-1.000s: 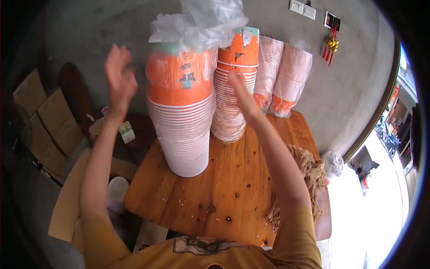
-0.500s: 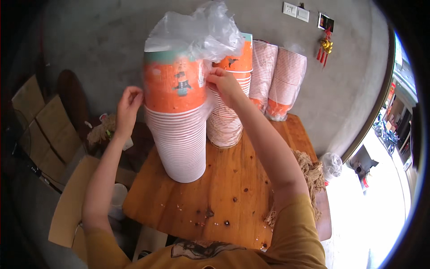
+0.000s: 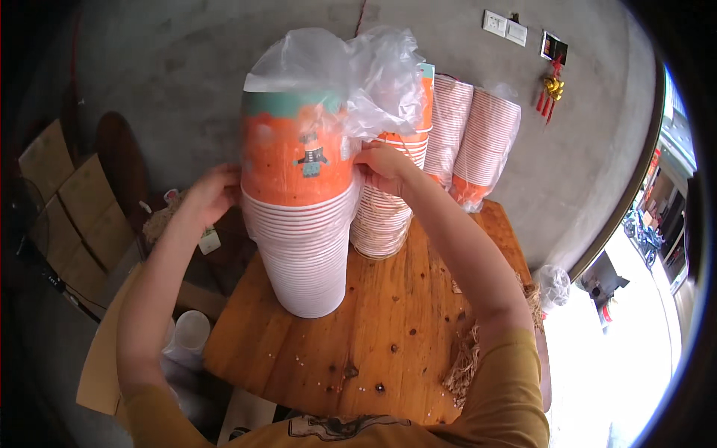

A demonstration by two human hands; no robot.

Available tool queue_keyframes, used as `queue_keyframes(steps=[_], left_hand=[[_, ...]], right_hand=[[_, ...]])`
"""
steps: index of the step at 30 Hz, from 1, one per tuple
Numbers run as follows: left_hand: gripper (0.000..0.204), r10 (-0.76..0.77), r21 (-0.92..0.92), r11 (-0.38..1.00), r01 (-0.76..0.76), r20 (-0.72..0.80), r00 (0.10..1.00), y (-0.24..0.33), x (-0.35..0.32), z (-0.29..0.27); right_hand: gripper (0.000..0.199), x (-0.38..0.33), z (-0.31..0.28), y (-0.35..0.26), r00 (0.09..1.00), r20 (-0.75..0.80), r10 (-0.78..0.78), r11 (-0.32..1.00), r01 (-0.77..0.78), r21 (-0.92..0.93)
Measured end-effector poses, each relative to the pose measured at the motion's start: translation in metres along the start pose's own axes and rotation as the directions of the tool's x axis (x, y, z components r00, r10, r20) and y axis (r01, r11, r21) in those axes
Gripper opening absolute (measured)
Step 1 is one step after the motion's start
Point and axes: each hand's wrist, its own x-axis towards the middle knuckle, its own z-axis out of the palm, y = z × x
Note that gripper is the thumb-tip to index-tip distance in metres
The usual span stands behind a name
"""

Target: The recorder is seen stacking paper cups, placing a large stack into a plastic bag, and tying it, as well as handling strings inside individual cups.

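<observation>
A tall stack of nested paper buckets (image 3: 302,254) stands on the wooden table, white rims below and one orange printed wall with a teal band on top. A clear plastic bag (image 3: 299,63) is drawn over its upper part and bunches loosely above and to the right. My left hand (image 3: 215,196) is at the left side of the stack, fingers pinched on the bag's edge. On the other side my right hand (image 3: 382,166) pinches the film close to the orange wall. Both fingertips are partly hidden.
A second bucket stack (image 3: 381,220) stands just behind, with two bagged stacks (image 3: 485,142) against the grey wall. Brown fibrous twine (image 3: 464,366) lies at the right edge of the wooden table (image 3: 321,381). Cardboard boxes (image 3: 93,201) are at the left.
Both hands have moved down along the stack, and the bag's top now looks rounder and tauter over it. The whole view has shifted slightly.
</observation>
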Motion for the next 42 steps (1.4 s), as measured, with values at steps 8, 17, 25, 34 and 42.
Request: queue_keyframes(steps=[8,17,25,34,42], left_hand=[[0.040,-0.338,0.001,0.941,0.339,0.099,0.936,0.034,-0.008,0.052],[0.027,-0.186,-0.014,0.981,0.192,0.184,0.965,0.022,0.012,-0.011],[0.026,0.206,0.110,0.967,-0.231,0.198,0.958,0.092,0.003,0.031],[0.027,0.678,0.459,0.602,-0.654,0.139,0.722,0.160,-0.005,0.134],[0.015,0.459,0.280,0.819,-0.501,0.203,0.865,0.178,0.102,0.202]], right_hand=[[0.023,0.023,-0.004,-0.020,0.973,0.034,-0.228,0.964,0.220,0.150],[0.023,0.024,-0.002,-0.031,0.987,0.091,-0.136,0.982,0.121,0.147],[0.020,0.013,0.007,-0.062,0.953,0.137,-0.269,0.959,0.251,0.134],[0.023,0.016,-0.055,-0.142,0.719,0.052,-0.693,0.720,0.693,0.011],[0.023,-0.020,-0.166,-0.179,0.310,0.497,-0.811,-0.559,-0.155,-0.815]])
